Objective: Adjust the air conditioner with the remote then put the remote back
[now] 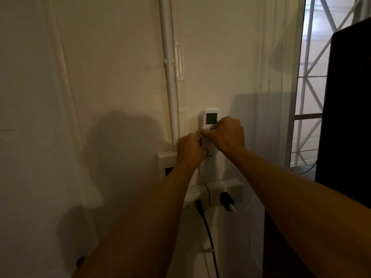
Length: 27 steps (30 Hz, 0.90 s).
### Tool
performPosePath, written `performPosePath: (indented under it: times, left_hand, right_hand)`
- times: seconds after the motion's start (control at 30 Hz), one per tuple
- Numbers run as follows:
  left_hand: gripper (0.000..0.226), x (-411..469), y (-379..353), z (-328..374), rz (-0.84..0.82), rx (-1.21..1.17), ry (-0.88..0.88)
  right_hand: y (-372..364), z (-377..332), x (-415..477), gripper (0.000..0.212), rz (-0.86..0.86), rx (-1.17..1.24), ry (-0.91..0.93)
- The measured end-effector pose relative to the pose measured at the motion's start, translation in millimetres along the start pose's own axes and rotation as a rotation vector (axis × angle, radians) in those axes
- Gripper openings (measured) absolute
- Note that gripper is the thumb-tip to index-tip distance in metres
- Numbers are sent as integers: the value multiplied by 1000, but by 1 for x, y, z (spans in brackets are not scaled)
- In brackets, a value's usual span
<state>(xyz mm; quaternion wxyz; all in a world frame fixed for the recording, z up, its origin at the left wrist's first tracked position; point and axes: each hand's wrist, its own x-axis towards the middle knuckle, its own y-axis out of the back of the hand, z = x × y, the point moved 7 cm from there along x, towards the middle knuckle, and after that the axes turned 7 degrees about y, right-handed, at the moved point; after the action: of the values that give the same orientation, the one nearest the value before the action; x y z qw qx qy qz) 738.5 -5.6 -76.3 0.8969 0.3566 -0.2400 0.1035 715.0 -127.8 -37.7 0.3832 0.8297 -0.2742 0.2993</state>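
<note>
Remote (pixel 210 119): white, upright against the wall (pixel 120 77), long axis vertical, green display at the top, a maker's mark near the lower end
Holder (pixel 206 171): a pale wall cradle seems to sit behind and below the remote; whether the remote is seated in it or lifted partly clear I cannot tell
Right hand (pixel 225 134): curled onto the remote's middle from the right side, fingers pressed together around the body just under the display
Left hand (pixel 190 150): curled at the remote's lower left edge, fingers closed against it; it may be bracing the holder as well as the remote, which is not clear
Key relation: both hands are on the remote, right above left, and the travel that matters runs along the vertical axis, up out of the holder or down into it
Nearer hand: the right has the fuller hold
Nearby: sockets and plugs (pixel 225 201) directly below, so a slip downward could knock them
Step, as a judgement: taking out or putting back, undecidable from this view
</note>
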Motion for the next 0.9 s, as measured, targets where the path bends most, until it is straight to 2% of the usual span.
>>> performPosePath:
  times: [0.13,0.27,0.57,0.73,0.9]
  left_hand:
    - [18,-6,-6,-7,63,27,46]
    - [21,-7,-13,-18,51,37,121]
    - [8,-3,-18,-21,89,66,81]
    - [10,-4,-16,-19,98,45,95]
    - [19,-3,-15,-21,44,58,148]
  right_hand:
    - [-3,3,2,53,-20,28,-8]
    - [-7,3,3,56,-63,33,-7]
    - [-28,16,-10,50,-135,-33,-58]
    - [-30,17,-13,53,-124,-14,-71]
    - [-28,21,-17,52,-202,20,-92]
